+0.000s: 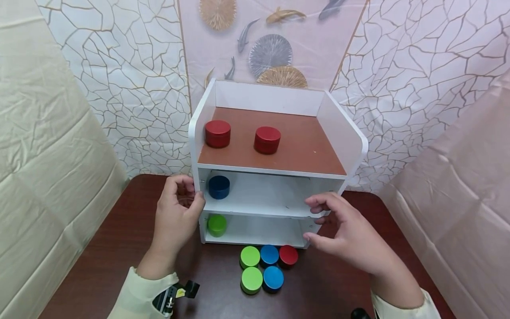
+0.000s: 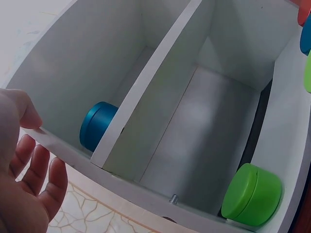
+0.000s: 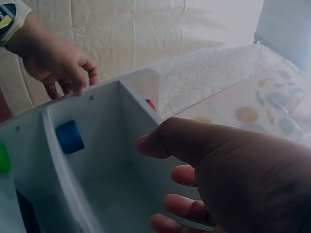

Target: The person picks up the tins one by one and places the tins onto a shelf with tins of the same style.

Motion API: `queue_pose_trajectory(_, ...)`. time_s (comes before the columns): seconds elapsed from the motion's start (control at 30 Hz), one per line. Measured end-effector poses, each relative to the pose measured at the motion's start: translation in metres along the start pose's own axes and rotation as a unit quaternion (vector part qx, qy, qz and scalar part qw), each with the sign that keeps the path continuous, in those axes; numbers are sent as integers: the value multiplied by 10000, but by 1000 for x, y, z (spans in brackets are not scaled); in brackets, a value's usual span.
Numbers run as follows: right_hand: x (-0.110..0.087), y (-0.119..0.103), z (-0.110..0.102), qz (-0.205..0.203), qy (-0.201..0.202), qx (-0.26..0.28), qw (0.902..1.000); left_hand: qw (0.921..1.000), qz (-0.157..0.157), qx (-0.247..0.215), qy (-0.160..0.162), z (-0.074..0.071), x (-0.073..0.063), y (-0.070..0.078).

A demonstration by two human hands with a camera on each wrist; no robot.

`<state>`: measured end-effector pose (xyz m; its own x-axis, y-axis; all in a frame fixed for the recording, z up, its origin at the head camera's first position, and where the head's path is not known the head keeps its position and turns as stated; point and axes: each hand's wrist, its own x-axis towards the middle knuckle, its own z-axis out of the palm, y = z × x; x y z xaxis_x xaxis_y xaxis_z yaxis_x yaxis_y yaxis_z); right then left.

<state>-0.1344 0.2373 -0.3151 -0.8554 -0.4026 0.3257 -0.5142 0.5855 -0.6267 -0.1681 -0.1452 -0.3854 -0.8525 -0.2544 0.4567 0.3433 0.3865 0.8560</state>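
Note:
A small white shelf unit [image 1: 255, 169] with a brown top board stands in front of me. My left hand [image 1: 177, 215] is at its left side panel, thumb right at the front edge and the other fingers loosely bent along the outside. Near the right side, my right hand [image 1: 342, 226] hovers with thumb and fingers apart, nothing between them. Two red round tins [image 1: 218, 134] [image 1: 267, 140] sit on the top board. On the middle shelf, at the left, is a blue tin [image 1: 219, 187]; below it on the bottom shelf sits a green tin [image 1: 217, 225].
Before the unit, several tins are grouped on the dark table [image 1: 314, 288]: two green [image 1: 250, 257] [image 1: 252, 280], two blue [image 1: 269, 255] [image 1: 273, 278] and one red [image 1: 288, 256]. Patterned cloth [image 1: 131, 79] hangs behind, and pale padded cloth [image 1: 454, 177] flanks the table.

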Motion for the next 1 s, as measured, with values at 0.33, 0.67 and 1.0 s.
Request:
queue_pose_trajectory(0.33, -6, 17, 15, 297, -179, 102, 9993, 10000, -2, -11, -1, 0, 0, 0)
queue_pose_trajectory(0.67, -13, 40, 33, 602, -147, 103, 9980, 10000, 30, -55, -37, -1, 0, -1)
queue_pose_trajectory(1.0, -19, 53, 44, 832, 79, 307, 9960, 10000, -5, -78, -27, 0, 0, -1)
